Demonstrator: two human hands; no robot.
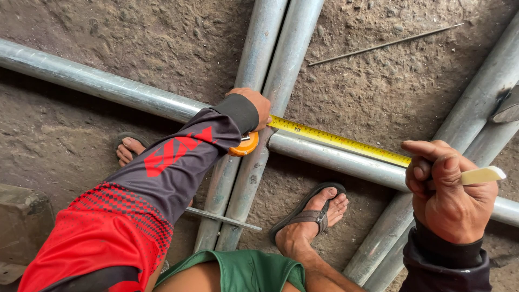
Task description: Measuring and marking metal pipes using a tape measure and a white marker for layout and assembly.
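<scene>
- The left hand presses an orange tape measure case on the long pipe; the fingers are closed around the case, which shows just under the wrist
- From these fingers the yellow tape blade runs along the top of the pipe, toward the right hand
- The right hand fingers are curled narrow around a pale chalk piece; its tip points away from the thumb, beside the far end of the blade
- Two upright pipes cross just beside the left fingers
- Risk, as I judge: the blade lies on a round surface, so it may slide sideways and the mark would be false
- If the left fingers loosen, the case may pull the blade back
</scene>
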